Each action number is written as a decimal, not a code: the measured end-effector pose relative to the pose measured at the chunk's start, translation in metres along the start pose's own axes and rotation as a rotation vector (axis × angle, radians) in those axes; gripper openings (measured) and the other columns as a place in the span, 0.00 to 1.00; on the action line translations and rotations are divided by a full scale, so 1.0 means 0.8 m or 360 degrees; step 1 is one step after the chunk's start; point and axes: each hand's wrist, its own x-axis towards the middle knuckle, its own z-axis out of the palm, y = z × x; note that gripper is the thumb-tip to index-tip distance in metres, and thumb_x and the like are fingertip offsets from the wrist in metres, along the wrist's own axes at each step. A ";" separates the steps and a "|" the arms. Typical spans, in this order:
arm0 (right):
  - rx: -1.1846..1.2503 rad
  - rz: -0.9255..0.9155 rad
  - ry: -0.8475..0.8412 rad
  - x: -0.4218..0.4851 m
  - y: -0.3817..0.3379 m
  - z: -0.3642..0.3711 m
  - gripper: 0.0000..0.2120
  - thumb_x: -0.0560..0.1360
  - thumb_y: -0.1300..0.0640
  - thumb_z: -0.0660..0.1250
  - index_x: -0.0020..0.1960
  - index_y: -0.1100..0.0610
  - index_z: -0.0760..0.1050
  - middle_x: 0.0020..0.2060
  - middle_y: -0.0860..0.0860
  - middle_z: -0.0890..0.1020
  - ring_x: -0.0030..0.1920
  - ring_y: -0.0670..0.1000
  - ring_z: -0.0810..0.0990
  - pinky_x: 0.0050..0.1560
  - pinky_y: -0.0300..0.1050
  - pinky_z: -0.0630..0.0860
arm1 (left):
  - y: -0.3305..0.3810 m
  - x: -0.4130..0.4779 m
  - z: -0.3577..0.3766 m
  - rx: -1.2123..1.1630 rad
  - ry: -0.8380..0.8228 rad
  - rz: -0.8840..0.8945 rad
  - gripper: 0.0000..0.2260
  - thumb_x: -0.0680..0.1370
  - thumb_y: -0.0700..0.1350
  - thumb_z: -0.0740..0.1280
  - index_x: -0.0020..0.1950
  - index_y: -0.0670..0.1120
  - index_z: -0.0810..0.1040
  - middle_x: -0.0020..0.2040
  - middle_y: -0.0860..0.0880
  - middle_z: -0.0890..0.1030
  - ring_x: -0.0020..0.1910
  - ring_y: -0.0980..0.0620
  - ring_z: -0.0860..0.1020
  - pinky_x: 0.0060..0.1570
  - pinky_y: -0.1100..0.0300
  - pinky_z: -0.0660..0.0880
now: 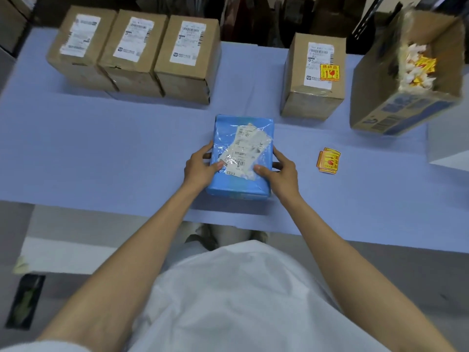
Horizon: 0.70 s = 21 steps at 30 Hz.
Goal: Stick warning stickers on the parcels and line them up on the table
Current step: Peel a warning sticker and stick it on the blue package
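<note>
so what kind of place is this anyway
Likely a parcel dispatch station: brown cardboard boxes with white shipping labels stand along a blue-covered table, the left hand and right hand grip a blue plastic-wrapped parcel, and yellow-and-red warning stickers lie nearby.

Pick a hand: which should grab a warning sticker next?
Right. The stickers lie on the table just right of the blue parcel, near the right hand. The left hand grips the parcel's opposite side and can steady it.

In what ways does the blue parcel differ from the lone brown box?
The blue parcel is plastic-wrapped and lies flat; the lone brown box is cardboard and stands taller. The box bears a yellow warning sticker; the parcel shows none. Both carry white shipping labels.
</note>
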 end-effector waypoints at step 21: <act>-0.1518 0.0224 0.0585 0.061 0.039 -0.094 0.21 0.77 0.57 0.66 0.63 0.69 0.67 0.63 0.65 0.68 0.63 0.65 0.67 0.50 0.58 0.72 | -0.004 0.001 -0.003 -0.0037 -0.0098 0.0074 0.28 0.75 0.43 0.71 0.73 0.50 0.66 0.64 0.46 0.77 0.57 0.46 0.78 0.59 0.46 0.76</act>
